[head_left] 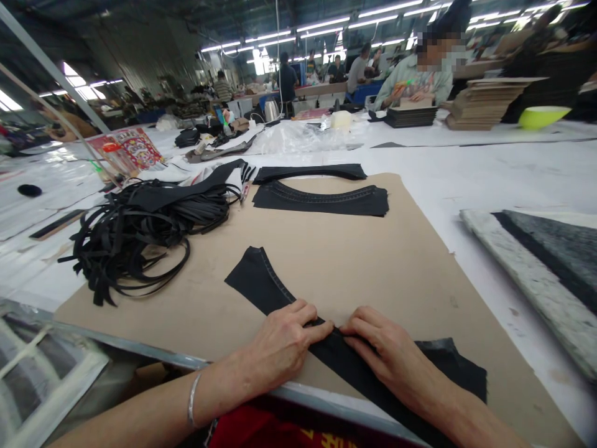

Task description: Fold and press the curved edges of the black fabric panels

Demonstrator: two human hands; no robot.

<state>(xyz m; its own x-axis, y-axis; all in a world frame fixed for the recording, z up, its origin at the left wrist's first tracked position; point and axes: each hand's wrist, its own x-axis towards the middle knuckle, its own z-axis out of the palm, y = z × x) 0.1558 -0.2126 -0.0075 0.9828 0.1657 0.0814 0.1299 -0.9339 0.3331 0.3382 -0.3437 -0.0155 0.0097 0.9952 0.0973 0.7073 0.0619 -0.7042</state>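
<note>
A long black fabric piece with a curved, stitched edge lies slantwise on the brown sheet, its near end running over the table's front edge. My left hand presses on its middle, fingers bent together at the curved edge. Just to the right, my right hand pinches that same edge between thumb and fingers. The fingertips of both hands are close together. Part of the fabric is hidden under my hands and right forearm. Farther back lies a stack of similar black pieces with a stitched curve.
A tangled heap of black strips lies at the left. On the right rests a thick grey-white felt slab. Behind are clear plastic wrap, stacked brown boards and a yellow-green bowl. A co-worker sits across the table.
</note>
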